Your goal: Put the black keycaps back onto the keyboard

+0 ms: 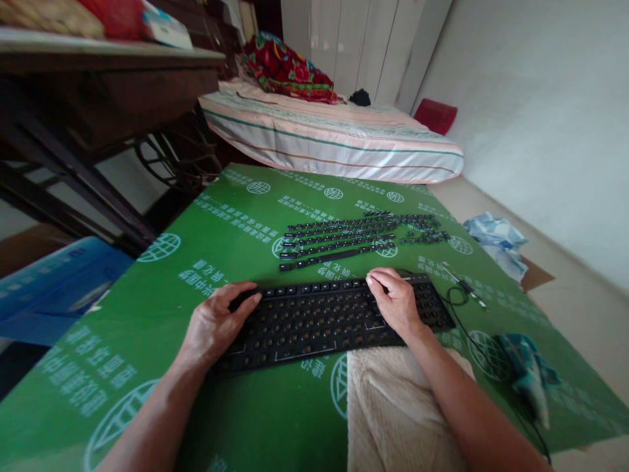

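Note:
A black keyboard (307, 321) lies on the green table, most of its key sockets bare, with keycaps (314, 287) fitted along its top row. My left hand (221, 318) grips the keyboard's upper left corner between thumb and fingers. Over the right end of the top row, my right hand (396, 298) is closed in a pinch. Whatever is between its fingertips is hidden. Beyond the keyboard, loose black keycaps (339, 237) lie sorted in several rows. A beige cloth (400, 400) lies under my right forearm, against the keyboard's near edge.
The green table (236, 210) bears a thin tool (464, 285), a black cable (474, 337) and a teal cloth (525, 360) at right. A blue box (59, 282) stands at left, below a dark sewing table (113, 85). A bed (334, 137) is behind.

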